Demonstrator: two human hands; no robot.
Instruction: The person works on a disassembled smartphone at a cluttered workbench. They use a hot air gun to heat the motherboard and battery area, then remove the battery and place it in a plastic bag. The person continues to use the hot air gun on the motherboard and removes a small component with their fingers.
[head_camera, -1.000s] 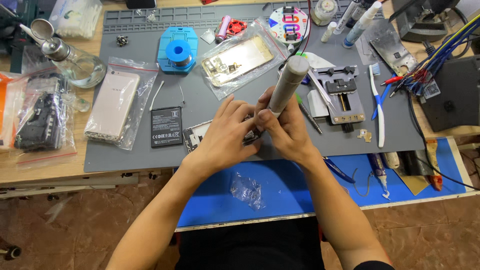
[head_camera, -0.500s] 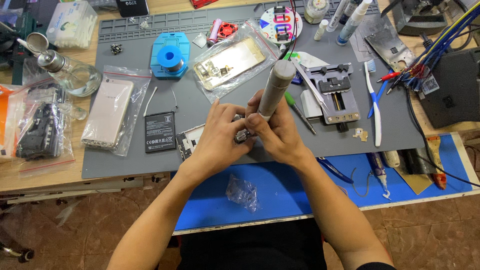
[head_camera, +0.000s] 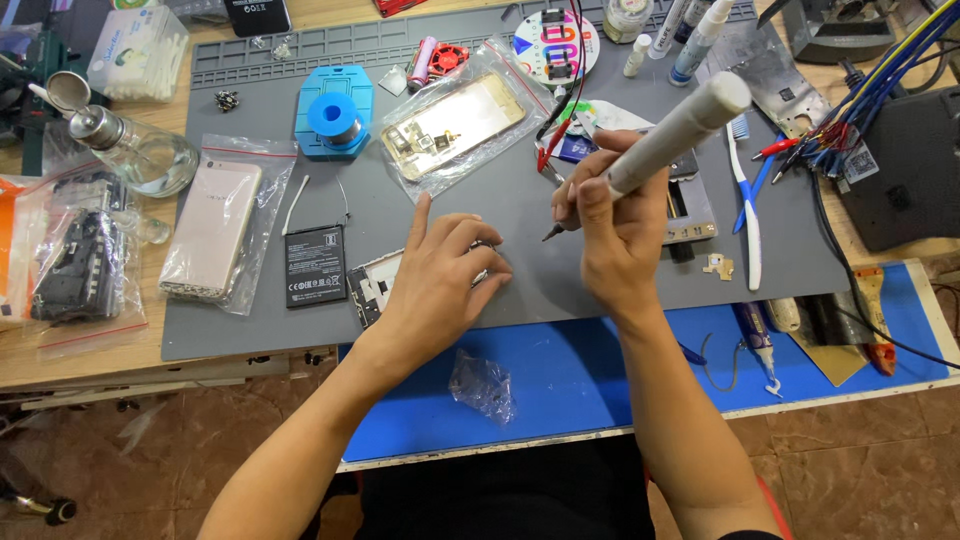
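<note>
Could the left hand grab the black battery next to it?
Probably yes. The left hand rests on a phone part, and the black battery lies bare on the grey mat just beside it, with nothing between them.

White screwdriver (head_camera: 672, 135) in right hand (head_camera: 612, 235)

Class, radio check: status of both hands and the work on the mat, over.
Left hand flat on the phone frame. Right hand grips the white tool, tip lifted off. Battery beside, clear.
</note>
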